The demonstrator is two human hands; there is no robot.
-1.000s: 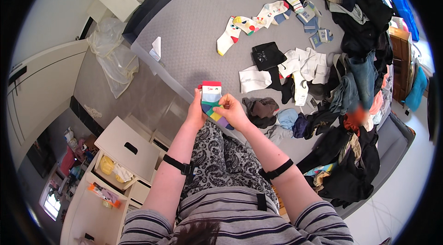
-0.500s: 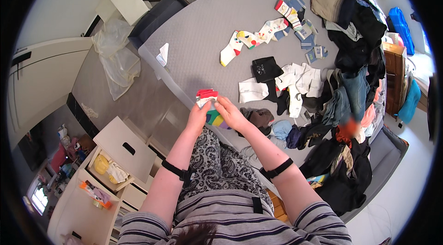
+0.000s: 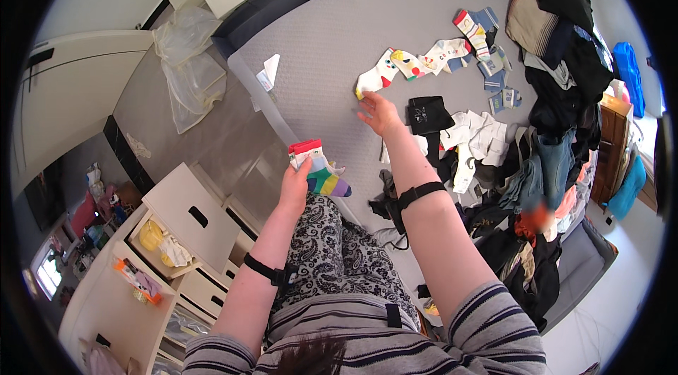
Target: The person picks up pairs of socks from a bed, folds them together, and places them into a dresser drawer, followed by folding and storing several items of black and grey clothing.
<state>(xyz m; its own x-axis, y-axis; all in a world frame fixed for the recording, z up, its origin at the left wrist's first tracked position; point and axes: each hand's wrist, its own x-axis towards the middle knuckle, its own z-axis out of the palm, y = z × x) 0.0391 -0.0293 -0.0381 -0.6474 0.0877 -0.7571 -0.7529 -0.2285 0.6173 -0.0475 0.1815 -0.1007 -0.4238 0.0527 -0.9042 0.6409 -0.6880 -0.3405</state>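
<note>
Socks [image 3: 439, 57] on bed [image 3: 311, 57] near cabinet [image 3: 176, 200]

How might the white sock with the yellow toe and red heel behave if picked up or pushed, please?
The white sock would probably hang limp, since it looks like soft knit fabric. It is likely light, as it lies thin and flat. Pushed, it may bunch rather than roll, given its flat shape on the textured grey surface.
</note>
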